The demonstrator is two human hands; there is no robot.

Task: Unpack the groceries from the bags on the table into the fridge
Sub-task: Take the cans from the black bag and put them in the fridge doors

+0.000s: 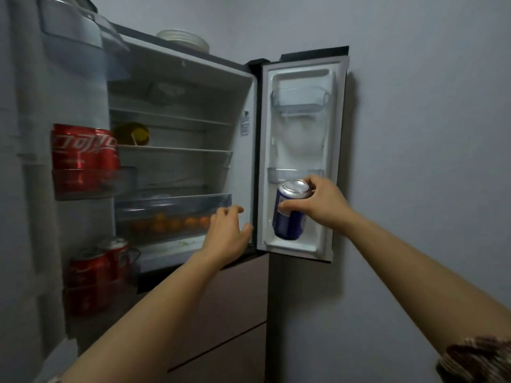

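The fridge (177,78) stands with both upper doors swung wide. My right hand (322,201) grips a blue can (290,214) near its silver top, holding it tilted in front of the lower part of the right door (301,150), just below a clear door shelf (294,175). My left hand (231,230) hovers with relaxed, empty fingers at the front right corner of the fridge opening, beside the clear drawer (171,205). No bags or table are in view.
Red cola cans (83,153) fill the left door's middle shelf, and more red cans (96,269) sit lower. Oranges (171,223) lie in the drawer. A yellow container (132,134) sits on an inner shelf. Plates (184,38) rest on top. Pinkish lower drawers (229,313) are closed.
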